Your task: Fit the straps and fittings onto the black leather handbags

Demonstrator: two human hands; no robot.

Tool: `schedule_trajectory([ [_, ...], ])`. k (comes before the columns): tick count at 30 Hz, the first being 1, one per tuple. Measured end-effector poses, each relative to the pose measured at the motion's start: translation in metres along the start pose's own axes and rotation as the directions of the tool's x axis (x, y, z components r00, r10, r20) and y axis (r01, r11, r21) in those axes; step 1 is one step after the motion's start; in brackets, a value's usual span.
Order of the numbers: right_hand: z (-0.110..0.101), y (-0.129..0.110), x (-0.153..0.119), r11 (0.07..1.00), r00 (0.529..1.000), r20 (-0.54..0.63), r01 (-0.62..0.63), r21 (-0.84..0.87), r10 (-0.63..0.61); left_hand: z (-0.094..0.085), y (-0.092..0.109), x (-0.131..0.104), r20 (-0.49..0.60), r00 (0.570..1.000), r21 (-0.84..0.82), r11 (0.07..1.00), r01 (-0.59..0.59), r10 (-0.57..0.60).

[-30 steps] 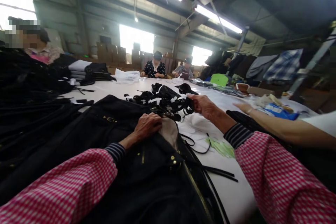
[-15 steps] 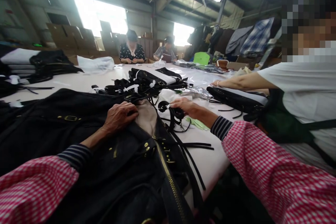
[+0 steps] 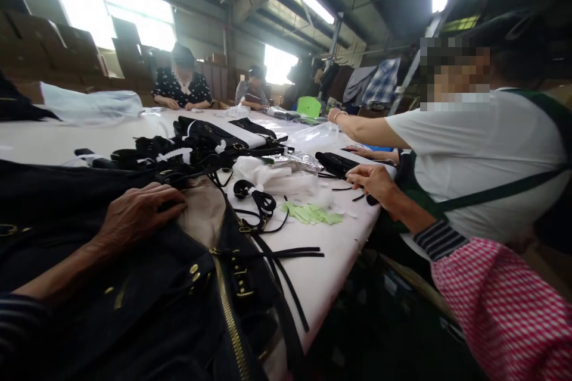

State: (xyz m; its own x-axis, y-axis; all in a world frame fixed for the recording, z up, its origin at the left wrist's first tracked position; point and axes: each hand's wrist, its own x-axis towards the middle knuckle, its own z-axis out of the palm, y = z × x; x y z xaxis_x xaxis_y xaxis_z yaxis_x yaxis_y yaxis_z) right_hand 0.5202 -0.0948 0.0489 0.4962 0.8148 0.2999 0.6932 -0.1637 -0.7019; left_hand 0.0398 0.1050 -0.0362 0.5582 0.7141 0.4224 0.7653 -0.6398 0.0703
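Note:
A large black bag point(image 3: 156, 297) with a brass zip lies in front of me, partly unzipped, its beige lining point(image 3: 203, 208) showing. My left hand point(image 3: 143, 208) is closed on the bag's fabric at the edge of the opening. Beyond the zip, a coiled black strap bundle point(image 3: 263, 202) with a white tie rests on the table. Out to the right, my right hand point(image 3: 373, 181) has its fingers bent together beside a folded black bag point(image 3: 335, 164); anything between its fingertips is too small to make out.
A person in a white shirt point(image 3: 473, 149) reaches over the table point(image 3: 330, 256) at right. Black bags and straps point(image 3: 214, 137) are piled ahead. Green slips point(image 3: 313, 213) and white wrapping point(image 3: 272, 175) lie mid-table. Two people sit at the far side.
My right hand has let go of the strap bundle and moved right. The view has turned right. The person at right has lifted one arm from the folded bag.

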Motion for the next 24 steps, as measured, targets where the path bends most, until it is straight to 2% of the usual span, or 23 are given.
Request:
schedule_trajectory([
  [3, -0.001, 0.03, -0.024, 0.999, 0.998, 0.06, -0.014, -0.037, 0.016, 0.0, -0.001, 0.001, -0.009, 1.0, -0.018, 1.0, 0.006, -0.006],
  [7, 0.033, 0.039, -0.054, 0.982, 0.975, 0.204, 0.115, -0.15, -0.083, -0.003, 0.002, 0.001, -0.029, 1.0, -0.03, 0.999, -0.009, 0.009],
  [10, 0.061, 0.031, -0.063, 0.925, 0.98, 0.171, 0.158, -0.346, -0.104, -0.004, 0.004, 0.0, -0.036, 0.999, -0.026, 1.0, 0.0, -0.001],
  [13, 0.074, 0.026, -0.064, 0.877, 0.988, 0.113, 0.146, -0.457, -0.106, -0.004, 0.003, 0.0, -0.032, 0.999, -0.028, 1.0, 0.004, -0.005],
  [19, 0.061, 0.03, -0.068, 0.909, 0.971, 0.164, 0.222, -0.352, -0.173, -0.001, -0.002, 0.0, -0.021, 1.0, -0.01, 1.0, -0.01, 0.009],
  [24, 0.047, 0.024, -0.096, 0.953, 0.946, 0.289, 0.214, -0.213, -0.148, 0.001, -0.002, 0.0, -0.01, 0.999, -0.01, 0.999, -0.032, 0.032],
])
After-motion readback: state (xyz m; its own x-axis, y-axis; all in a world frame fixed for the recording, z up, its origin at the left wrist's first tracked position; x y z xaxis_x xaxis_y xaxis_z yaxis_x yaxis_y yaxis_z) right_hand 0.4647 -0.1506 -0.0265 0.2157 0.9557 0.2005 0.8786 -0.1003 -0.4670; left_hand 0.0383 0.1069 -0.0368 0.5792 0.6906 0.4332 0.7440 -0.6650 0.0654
